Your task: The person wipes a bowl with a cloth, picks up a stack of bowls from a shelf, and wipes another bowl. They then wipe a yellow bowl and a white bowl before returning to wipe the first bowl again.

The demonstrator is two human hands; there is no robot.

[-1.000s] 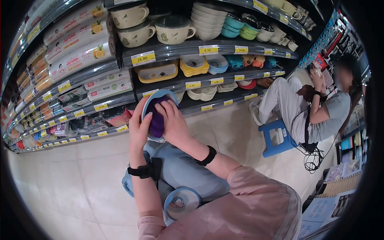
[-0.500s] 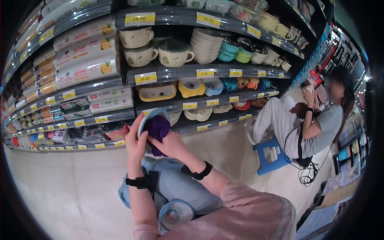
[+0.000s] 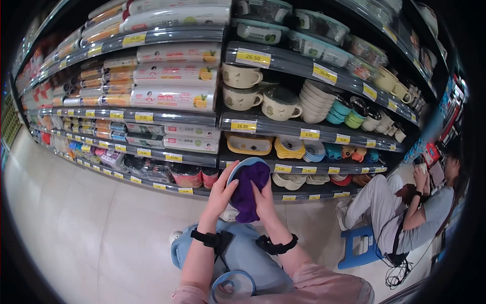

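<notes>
My left hand (image 3: 221,191) grips the rim of a light-blue bowl (image 3: 234,173), thumb on the near side. Bunched inside and hanging over the bowl's lower edge is a purple cloth (image 3: 248,195). My right hand (image 3: 265,201) is closed on that cloth at the bowl's right side, its fingertips partly hidden in the folds. Both hands are raised in front of the lower shelves. A second bowl (image 3: 233,288), pale with a blue rim and a cartoon picture inside, rests on my lap.
Shelves ahead hold lidded mugs (image 3: 281,104), stacked white bowls (image 3: 315,101), yellow trays (image 3: 248,144) and packaged rolls (image 3: 172,98). At right a person (image 3: 425,213) sits near a blue stool (image 3: 356,247), with black cables (image 3: 399,273) on the floor.
The view has turned left, so shelves and the seated person appear farther right. The bowl has tipped, and my right hand has shifted from across its inside to its right side with the cloth.
</notes>
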